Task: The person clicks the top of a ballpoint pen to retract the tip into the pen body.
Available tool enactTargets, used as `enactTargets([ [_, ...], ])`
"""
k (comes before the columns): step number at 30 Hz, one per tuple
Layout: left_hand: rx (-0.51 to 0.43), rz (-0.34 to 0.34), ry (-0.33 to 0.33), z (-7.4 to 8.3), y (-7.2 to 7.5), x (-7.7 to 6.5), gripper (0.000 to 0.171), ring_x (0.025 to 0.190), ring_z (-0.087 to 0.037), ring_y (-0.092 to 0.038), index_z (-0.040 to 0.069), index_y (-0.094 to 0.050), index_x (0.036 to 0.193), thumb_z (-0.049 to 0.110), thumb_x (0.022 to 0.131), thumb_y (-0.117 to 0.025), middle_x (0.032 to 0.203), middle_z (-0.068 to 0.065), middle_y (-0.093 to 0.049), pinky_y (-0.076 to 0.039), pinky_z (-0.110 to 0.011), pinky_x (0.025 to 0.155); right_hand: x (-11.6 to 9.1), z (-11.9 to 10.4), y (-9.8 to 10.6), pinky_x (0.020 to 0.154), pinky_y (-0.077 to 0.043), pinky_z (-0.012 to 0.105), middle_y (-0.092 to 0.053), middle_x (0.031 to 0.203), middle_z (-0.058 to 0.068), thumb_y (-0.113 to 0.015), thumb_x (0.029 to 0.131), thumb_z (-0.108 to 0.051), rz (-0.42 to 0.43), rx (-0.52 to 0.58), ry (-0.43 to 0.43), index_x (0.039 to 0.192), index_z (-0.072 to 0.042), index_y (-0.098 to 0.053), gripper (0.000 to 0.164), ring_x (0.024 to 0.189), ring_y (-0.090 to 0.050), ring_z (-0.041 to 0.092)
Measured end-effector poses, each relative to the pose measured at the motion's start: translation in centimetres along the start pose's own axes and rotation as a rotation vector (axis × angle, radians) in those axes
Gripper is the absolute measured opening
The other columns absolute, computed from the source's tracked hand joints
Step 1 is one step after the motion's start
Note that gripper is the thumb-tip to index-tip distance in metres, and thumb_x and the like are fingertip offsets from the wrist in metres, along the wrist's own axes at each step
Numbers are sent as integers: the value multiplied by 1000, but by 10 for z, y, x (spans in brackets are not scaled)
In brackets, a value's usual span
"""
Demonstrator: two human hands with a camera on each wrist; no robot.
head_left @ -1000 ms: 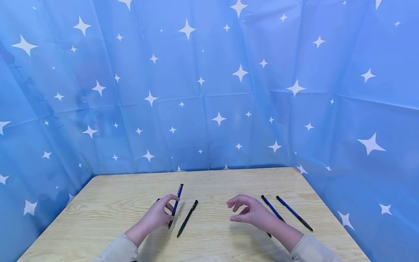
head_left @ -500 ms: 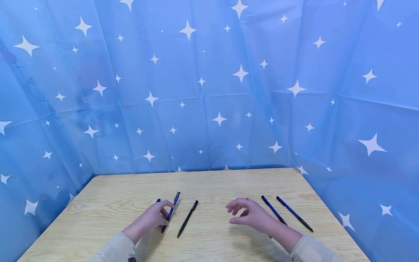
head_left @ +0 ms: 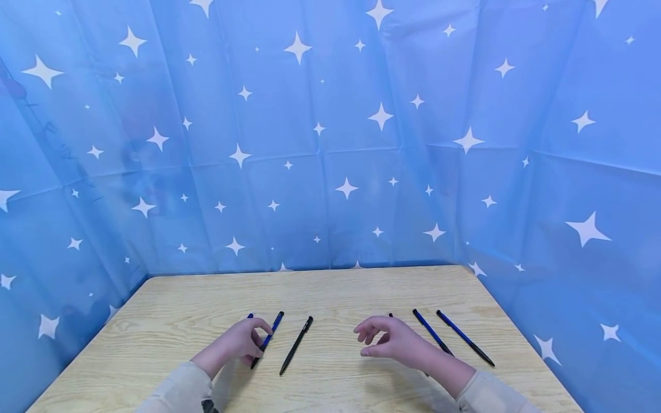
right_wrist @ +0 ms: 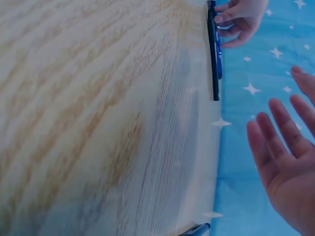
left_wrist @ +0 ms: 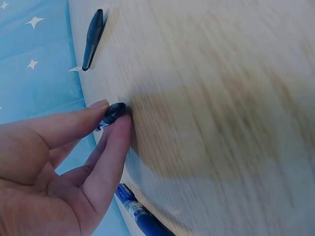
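My left hand point(head_left: 238, 344) pinches a blue pen point(head_left: 275, 324) between thumb and fingers, low over the table on the left. In the left wrist view the pinched end of this pen point(left_wrist: 115, 113) looks dark and is at the tabletop. A second blue pen point(head_left: 250, 315) lies behind the left hand, mostly hidden by it; its clip end point(left_wrist: 127, 192) shows below the fingers. To the right lies a black pen point(head_left: 296, 346). My right hand point(head_left: 395, 342) hovers over the table, fingers loosely bent, with nothing in it.
On the right lie two blue pens, one point(head_left: 431, 330) partly under the right forearm, the other point(head_left: 465, 337) farther right. A dark pen end point(head_left: 391, 315) peeks out behind the right hand. A star-patterned blue curtain point(head_left: 320, 143) borders the wooden table point(head_left: 341, 292).
The left hand has moved slightly left and toward the near edge, lowering the blue pen to the table beside the second blue pen. The right hand has stayed nearly still.
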State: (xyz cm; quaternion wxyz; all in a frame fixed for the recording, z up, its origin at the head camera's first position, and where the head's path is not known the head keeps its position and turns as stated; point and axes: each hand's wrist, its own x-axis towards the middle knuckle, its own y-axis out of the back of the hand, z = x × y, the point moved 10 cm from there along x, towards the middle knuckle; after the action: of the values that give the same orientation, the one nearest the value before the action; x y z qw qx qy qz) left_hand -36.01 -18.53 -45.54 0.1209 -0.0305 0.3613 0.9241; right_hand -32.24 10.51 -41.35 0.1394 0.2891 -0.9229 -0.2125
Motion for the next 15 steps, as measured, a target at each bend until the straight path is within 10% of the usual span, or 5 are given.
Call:
enactTargets([
  [15, 78, 66, -33, 1, 27, -5, 39, 59, -21, -53, 3, -65, 111, -15, 77, -70, 76, -8, -55, -50, -33, 52, 24, -1, -4, 77, -53, 34, -65, 104, 10, -73, 89, -15, -34, -2, -40, 119, -7, -65, 32, 94, -61, 23],
])
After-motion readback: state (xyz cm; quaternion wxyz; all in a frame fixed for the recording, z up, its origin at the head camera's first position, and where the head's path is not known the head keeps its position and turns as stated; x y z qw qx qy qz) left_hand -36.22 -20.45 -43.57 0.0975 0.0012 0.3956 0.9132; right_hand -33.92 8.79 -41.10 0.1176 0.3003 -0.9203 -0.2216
